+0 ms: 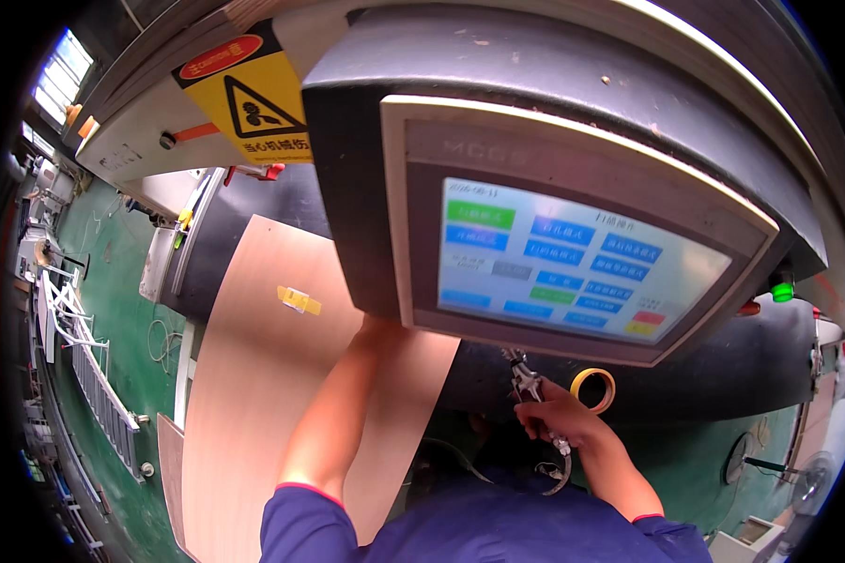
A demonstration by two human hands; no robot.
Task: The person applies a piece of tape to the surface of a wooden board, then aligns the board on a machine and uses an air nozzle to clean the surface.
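My left forearm (pixel 333 413) reaches forward over a light wood-grain board (pixel 244 375). The control screen's housing covers my left hand almost wholly, so its fingers do not show. A yellow tape patch with a pale label (pixel 299 300) is stuck on the board, left of that arm. My right hand (pixel 565 418) is closed around a metal air blow gun (pixel 528 383), its nozzle pointing up toward the lower edge of the screen. From the gun's bottom a thin hose (pixel 567 469) curves down toward my body. Beside my right hand lies a yellow tape roll (pixel 577 383) on the black machine bed.
A touch screen (pixel 582 263) in a dark housing hangs low over the work. A yellow warning sign (pixel 253 103) marks the machine beam at left. The black bed (pixel 723 366) extends right. A white ladder (pixel 99 385) lies on the green floor at left; a fan (pixel 807 483) stands right.
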